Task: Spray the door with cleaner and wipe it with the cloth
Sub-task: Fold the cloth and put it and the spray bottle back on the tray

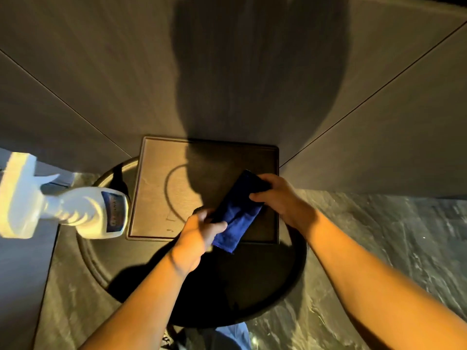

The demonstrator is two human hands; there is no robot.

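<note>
A folded dark blue cloth is held over a square brown tray that rests on a round dark table. My left hand grips the cloth's near end. My right hand pinches its far end. A white spray bottle with a blue label stands on the table's left side, apart from both hands. The brown wood-grain door panel fills the upper view, with my shadow cast across its middle.
Thin seams cross the wall panels at left and right. Grey marbled floor lies to the right of and below the table. A pale surface borders the table on the left. Blue trousers show at the bottom edge.
</note>
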